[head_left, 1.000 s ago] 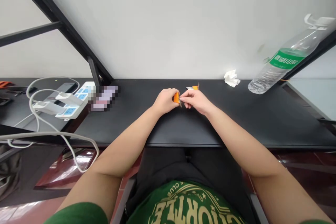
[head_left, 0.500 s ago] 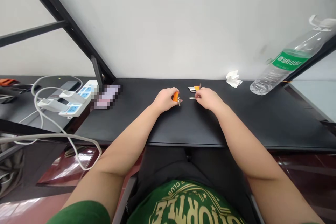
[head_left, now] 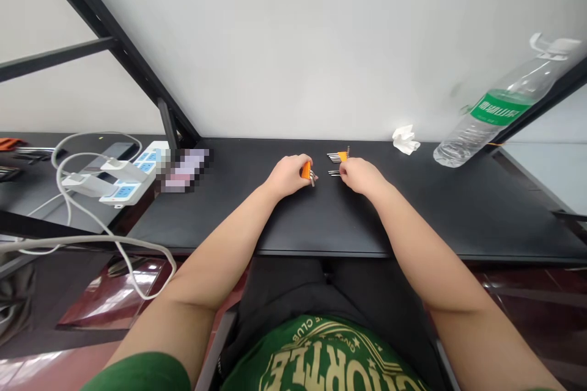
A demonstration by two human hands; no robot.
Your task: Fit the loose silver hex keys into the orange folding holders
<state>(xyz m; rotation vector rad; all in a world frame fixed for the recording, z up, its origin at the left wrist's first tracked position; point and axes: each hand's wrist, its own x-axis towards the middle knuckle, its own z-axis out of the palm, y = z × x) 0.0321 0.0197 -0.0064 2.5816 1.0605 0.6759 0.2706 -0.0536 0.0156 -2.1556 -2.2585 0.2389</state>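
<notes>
My left hand (head_left: 285, 176) is closed around an orange hex key holder (head_left: 306, 170), with the bent ends of a few metal keys sticking out toward the right. On the black tabletop (head_left: 316, 226), across a small gap, my right hand (head_left: 361, 175) has its fingers pinched on some thin hex keys (head_left: 334, 173) whose tips point left. Just beyond those fingers lies a second orange holder (head_left: 342, 156) with several hex keys fanned in it. The right fingertips and the far ends of the pinched keys are partly hidden.
At the right back stands a large clear bottle (head_left: 486, 110) with a green label, near a crumpled tissue (head_left: 406, 139). A white power strip (head_left: 137, 177) with plugs and cables lies left, beside a pixelated phone-like item (head_left: 186, 170). More tools (head_left: 32, 151) lie far left.
The view has shifted slightly. Both hands stay nearly in place, the left still holding the orange holder and the right still at the thin keys.
</notes>
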